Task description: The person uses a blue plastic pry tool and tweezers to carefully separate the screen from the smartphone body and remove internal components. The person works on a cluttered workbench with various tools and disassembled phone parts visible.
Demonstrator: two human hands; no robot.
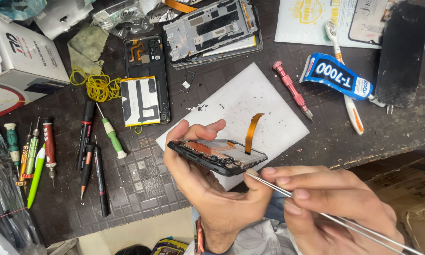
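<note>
**Phone frame held over a cluttered repair bench**

Across the dark work mat (141,184), which fills most of the view, a white sheet (269,108) is laid at an angle near the middle. At the far edge a stripped phone chassis (212,30) is seen, and beside it a black phone back with its battery (145,89) exposed. A white box (23,56) is set at the left edge. Just above the sheet's near corner, a black phone frame (217,156) is gripped by the left hand (207,189), the fingers curled under it and the thumb pressed along its far side (an orange ribbon cable (252,132) is seen rising from its top). A pair of metal tweezers (316,212) is pinched between the closed fingers of the right hand (335,198), with the tip touching the frame's right end. A blue glue tube (337,75) is lying well to the right, a red screwdriver (292,92) between it and the sheet. Yellow rubber bands (101,87) are heaped left of the battery.
</note>
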